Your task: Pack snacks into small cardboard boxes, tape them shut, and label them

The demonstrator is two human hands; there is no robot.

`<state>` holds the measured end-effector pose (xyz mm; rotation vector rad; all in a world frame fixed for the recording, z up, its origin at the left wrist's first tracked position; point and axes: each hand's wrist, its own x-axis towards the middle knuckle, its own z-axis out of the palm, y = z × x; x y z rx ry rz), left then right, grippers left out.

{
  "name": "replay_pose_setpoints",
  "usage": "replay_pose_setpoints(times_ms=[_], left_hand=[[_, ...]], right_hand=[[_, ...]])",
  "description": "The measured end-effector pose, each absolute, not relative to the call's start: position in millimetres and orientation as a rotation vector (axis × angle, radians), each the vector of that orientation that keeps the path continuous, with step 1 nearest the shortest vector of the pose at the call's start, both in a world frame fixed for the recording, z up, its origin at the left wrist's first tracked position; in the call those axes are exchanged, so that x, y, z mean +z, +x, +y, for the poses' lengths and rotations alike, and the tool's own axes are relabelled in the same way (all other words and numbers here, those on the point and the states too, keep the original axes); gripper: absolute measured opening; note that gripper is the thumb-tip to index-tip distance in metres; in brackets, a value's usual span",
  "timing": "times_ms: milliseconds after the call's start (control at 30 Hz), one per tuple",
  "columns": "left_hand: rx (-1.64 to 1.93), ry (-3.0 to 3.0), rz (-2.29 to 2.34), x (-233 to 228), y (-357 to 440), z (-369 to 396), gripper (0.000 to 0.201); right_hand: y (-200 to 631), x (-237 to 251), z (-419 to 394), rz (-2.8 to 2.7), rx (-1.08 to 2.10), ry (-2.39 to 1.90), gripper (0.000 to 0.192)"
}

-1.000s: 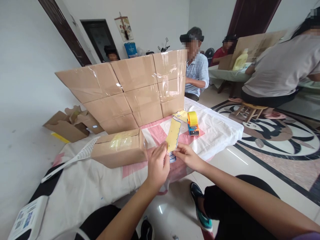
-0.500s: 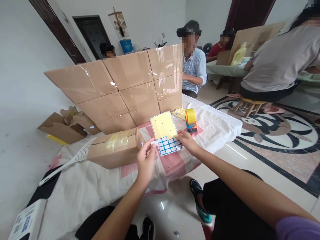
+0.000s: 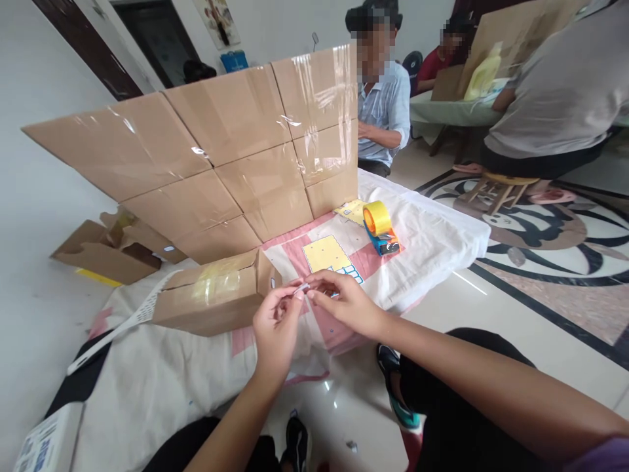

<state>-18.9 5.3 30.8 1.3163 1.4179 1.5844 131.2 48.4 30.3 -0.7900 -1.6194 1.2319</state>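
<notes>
My left hand (image 3: 276, 318) pinches a small white strip (image 3: 303, 288) between thumb and fingertips, over the near edge of the table. From the other side, my right hand (image 3: 346, 301) closes its thumb and fingers on the same strip. What the strip is, I cannot make out. Just beyond my fingers a sticker sheet (image 3: 324, 253), yellow with blue-framed white labels, lies flat on the cloth. My right hand hides its lower part. Farther off, a roll of yellow tape (image 3: 377, 218) rests in a blue and orange dispenser (image 3: 388, 242).
A taped carton (image 3: 209, 301) lies left of my hands, with a white slotted plastic tool (image 3: 115, 328) beside it. Behind stands a tall cardboard panel (image 3: 255, 170). Another yellow sheet (image 3: 350, 211) lies near its foot. A person (image 3: 386, 111) sits across the table; others work to the right.
My right hand has let go of the sticker sheet, which now lies on the cloth, and has moved left to the white strip in my left hand. The view has shifted slightly.
</notes>
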Motion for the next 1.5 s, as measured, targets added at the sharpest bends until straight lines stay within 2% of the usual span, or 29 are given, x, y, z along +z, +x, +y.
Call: replay_pose_setpoints(times_ms=[200, 400, 533, 767, 1067, 1333, 1433, 1500], left_hand=[[1.561, 1.322, 1.511, 28, -23, 8, 0.018], [1.563, 1.272, 1.551, 27, -32, 10, 0.017], [1.563, 1.250, 1.534, 26, -35, 9, 0.015], [1.536, 1.294, 1.544, 26, -43, 5, 0.012], [1.503, 1.309, 1.595, 41, -48, -8, 0.006], [1.468, 1.479, 1.569, 36, -58, -11, 0.004], [1.494, 1.653, 1.567, 34, -59, -8, 0.007], [1.491, 1.913, 1.612, 33, -61, -7, 0.012]], right_hand=[[135, 23, 71, -1.648, 1.148, -0.855, 0.013], [161, -2, 131, -2.088, 0.546, -1.212, 0.020], [170, -19, 161, -2.319, 0.289, -1.418, 0.027], [162, -28, 165, -2.408, 0.284, -1.490, 0.024], [179, -14, 159, -2.485, 0.659, -1.528, 0.022], [188, -11, 167, -1.858, 0.975, -1.562, 0.015], [184, 0, 156, -1.689, 1.217, -1.476, 0.023], [175, 12, 138, -1.720, 1.523, -1.309, 0.028]])
